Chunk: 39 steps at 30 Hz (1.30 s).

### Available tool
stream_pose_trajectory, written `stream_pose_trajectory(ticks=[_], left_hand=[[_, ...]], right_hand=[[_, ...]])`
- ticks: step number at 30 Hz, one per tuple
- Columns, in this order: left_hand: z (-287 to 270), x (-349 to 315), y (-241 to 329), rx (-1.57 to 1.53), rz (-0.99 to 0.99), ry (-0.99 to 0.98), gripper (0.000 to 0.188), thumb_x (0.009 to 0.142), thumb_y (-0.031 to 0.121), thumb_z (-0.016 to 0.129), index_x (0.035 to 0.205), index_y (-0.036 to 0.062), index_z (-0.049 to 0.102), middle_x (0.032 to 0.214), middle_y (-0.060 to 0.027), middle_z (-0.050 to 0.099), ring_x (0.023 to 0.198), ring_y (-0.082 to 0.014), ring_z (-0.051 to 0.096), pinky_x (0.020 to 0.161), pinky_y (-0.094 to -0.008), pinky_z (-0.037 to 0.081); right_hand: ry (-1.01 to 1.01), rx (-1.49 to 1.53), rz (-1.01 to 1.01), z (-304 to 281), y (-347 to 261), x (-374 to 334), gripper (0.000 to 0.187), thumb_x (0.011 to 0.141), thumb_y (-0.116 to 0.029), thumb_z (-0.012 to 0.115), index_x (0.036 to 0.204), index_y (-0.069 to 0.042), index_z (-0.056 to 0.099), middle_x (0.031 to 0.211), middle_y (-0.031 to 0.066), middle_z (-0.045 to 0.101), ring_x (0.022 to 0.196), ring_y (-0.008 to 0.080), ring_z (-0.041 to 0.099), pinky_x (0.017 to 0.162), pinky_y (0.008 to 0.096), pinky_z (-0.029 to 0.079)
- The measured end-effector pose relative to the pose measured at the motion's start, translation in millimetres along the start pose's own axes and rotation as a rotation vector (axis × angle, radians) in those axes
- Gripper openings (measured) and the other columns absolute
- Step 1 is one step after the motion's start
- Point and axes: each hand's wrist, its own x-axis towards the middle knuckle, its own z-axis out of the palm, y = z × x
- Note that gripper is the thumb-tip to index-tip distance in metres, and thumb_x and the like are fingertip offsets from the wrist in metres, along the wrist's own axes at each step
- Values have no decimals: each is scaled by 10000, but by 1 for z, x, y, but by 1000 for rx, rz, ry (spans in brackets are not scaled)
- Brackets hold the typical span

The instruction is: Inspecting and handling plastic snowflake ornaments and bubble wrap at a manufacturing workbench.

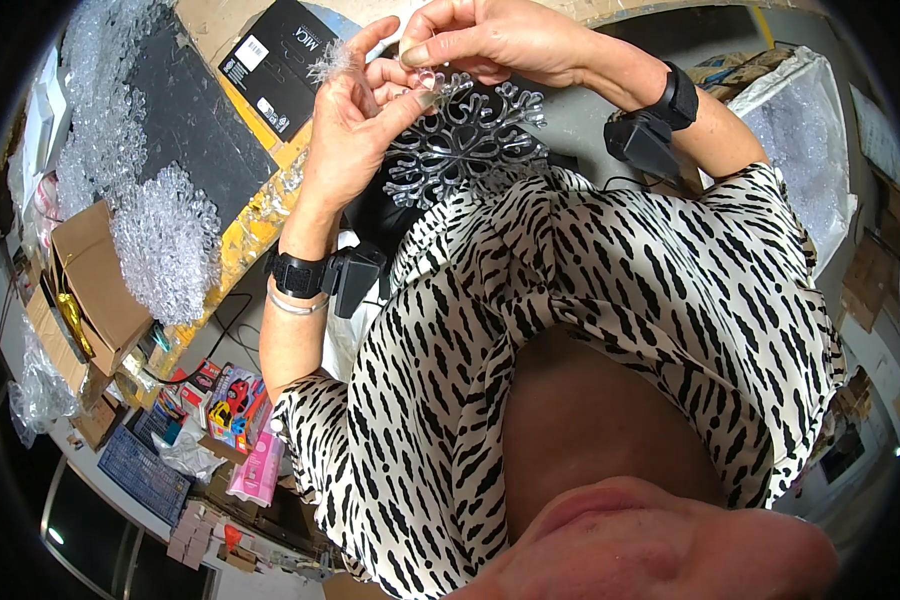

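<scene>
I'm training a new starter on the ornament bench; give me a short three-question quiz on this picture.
1. True or false: both hands meet at the top edge of the clear snowflake ornament.
2. What does the left hand pinch? A) a small clear piece B) scissors C) a pen
3. Which side of the picture has the heaps of clear ornaments?

Key: 1 true; 2 A; 3 the left; the right hand works above the snowflake.

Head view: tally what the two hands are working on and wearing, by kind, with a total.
Clear plastic snowflake ornament, held by the left hand and right hand: 1
Small clear plastic piece pinched at the fingertips: 1
Black wrist straps, left and right: 2
Thin silver bracelet on the left wrist: 1
Total: 5
</scene>
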Motion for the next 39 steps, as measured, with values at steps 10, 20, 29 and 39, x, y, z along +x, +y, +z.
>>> stream_pose_trajectory(ticks=[10,20,29,39], left_hand=[[-5,1,-3,36,2,-34,629,810,25,625,1337,-28,285,848,-47,624,824,-129,615,770,-254,506],[-2,-1,2,66,-36,-16,617,796,-59,585,1320,-77,259,789,-64,610,767,-124,612,746,-218,482],[-3,2,-5,29,-54,0,600,788,-62,588,1312,-58,296,777,-59,606,743,-113,600,730,-215,473],[-45,-20,90,249,163,222,505,809,-1,597,1276,4,404,857,-54,625,735,-108,586,645,-241,486]], right_hand=[[-53,256,-147,-5,12,9,102,878,-120,557,893,-44,623,689,-19,565,520,27,439,470,156,344],[-79,280,-49,-27,11,11,121,874,-125,562,878,-13,607,669,26,578,525,60,499,459,168,394],[-137,517,-136,-31,-3,13,104,888,-94,528,890,7,557,733,46,554,603,110,541,561,217,470],[39,484,-421,-38,-53,1,188,904,-168,519,1029,-34,560,821,21,576,578,57,457,539,178,407]])
